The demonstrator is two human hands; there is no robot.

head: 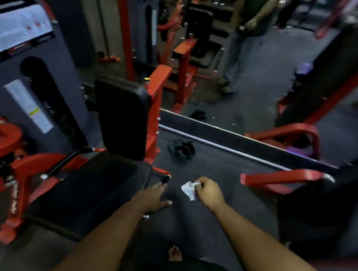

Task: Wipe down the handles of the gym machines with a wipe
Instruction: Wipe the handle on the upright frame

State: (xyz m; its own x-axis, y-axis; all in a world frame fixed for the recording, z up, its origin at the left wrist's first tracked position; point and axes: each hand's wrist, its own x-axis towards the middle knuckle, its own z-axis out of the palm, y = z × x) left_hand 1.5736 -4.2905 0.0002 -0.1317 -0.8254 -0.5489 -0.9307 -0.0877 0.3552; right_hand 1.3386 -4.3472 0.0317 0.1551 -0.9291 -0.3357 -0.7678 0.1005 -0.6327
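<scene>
Your right hand [207,193] pinches a crumpled white wipe [188,190]; your left hand [155,198], fingers straight, touches the black handle [166,178] beside the seat [98,184].

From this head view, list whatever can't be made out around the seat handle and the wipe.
- Black handle by the seat: the left hand reaches to it, but blur hides whether the fingers touch it.
- Wipe: partly bunched inside the right hand, so its full extent is hidden.
- Dark bundle on the floor: too blurred to identify.
- White label on the machine: text unreadable from blur.
- Person behind: cut off by the top edge.
</scene>
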